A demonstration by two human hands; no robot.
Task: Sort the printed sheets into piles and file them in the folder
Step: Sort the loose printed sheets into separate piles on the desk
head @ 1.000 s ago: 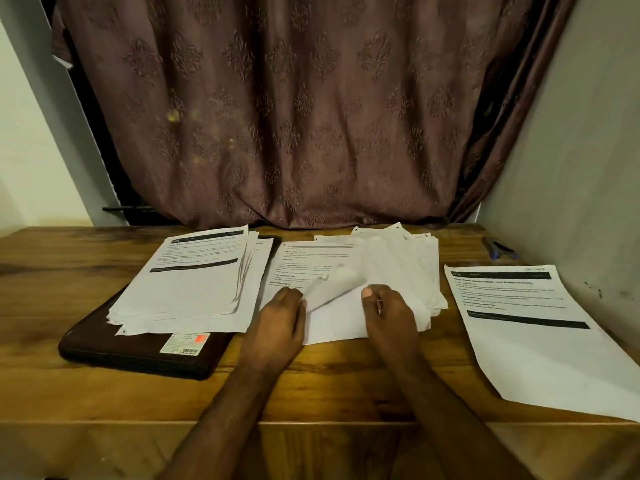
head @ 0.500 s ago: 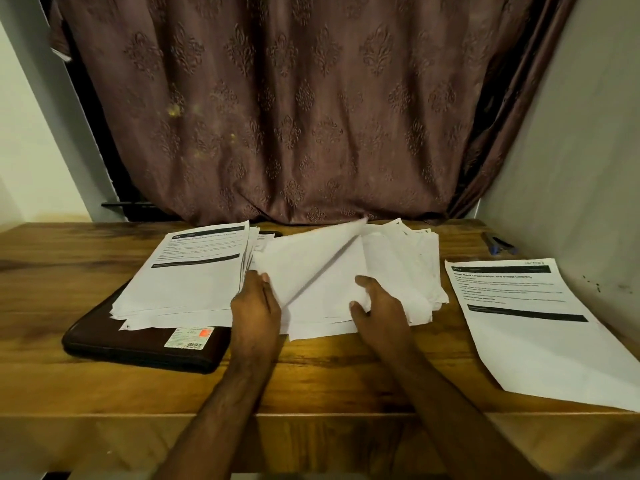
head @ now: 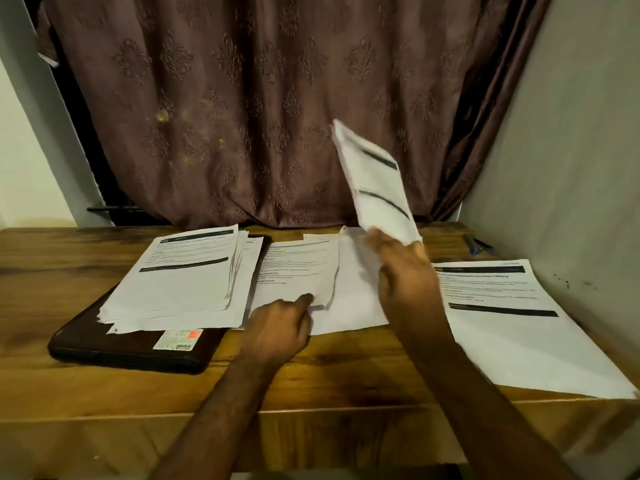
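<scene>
My right hand [head: 403, 271] grips a printed sheet [head: 375, 188] by its lower edge and holds it nearly upright above the table. My left hand [head: 280, 323] rests on the middle pile [head: 298, 271], its fingertips at the pile's near corner, fingers curled. A thick left pile of printed sheets [head: 183, 275] lies on top of the dark brown folder [head: 114, 344]. Blank-side sheets [head: 349, 299] lie just right of the middle pile. A single printed sheet [head: 512, 327] lies flat at the right.
The wooden table [head: 346, 386] ends at a near edge below my arms. A patterned curtain [head: 277, 98] hangs behind it and a wall [head: 571, 168] closes the right side. Blue pens [head: 479, 245] lie at the back right corner.
My right hand has lifted a printed sheet off the middle stack and swung it up and to the right. My left hand shifted right onto the middle pile's near corner.
</scene>
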